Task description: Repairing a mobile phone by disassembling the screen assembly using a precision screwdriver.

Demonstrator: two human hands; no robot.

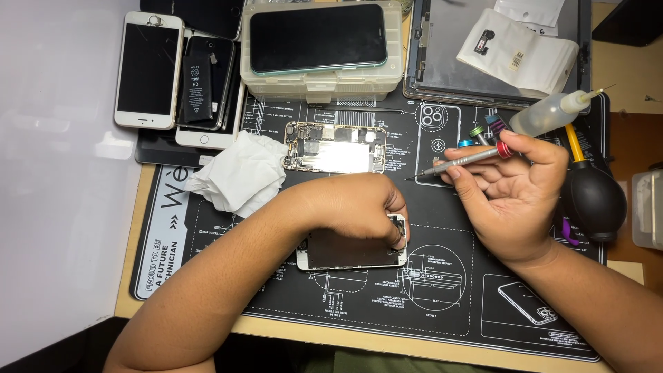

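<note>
Left hand presses curled fingers on the thin, fragile-looking screen panel mid-mat, likely best held by its edges, while right hand pinches a slim screwdriver above.

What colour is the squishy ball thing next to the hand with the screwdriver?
The rubber air blower is black, seen in the head view.

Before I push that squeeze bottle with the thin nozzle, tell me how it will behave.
The squeeze bottle lies on its side, and its round body would probably roll. Its translucent plastic suggests it is light and would likely give under a grip. The thin nozzle could leak or snag on the black air blower nearby.
</note>
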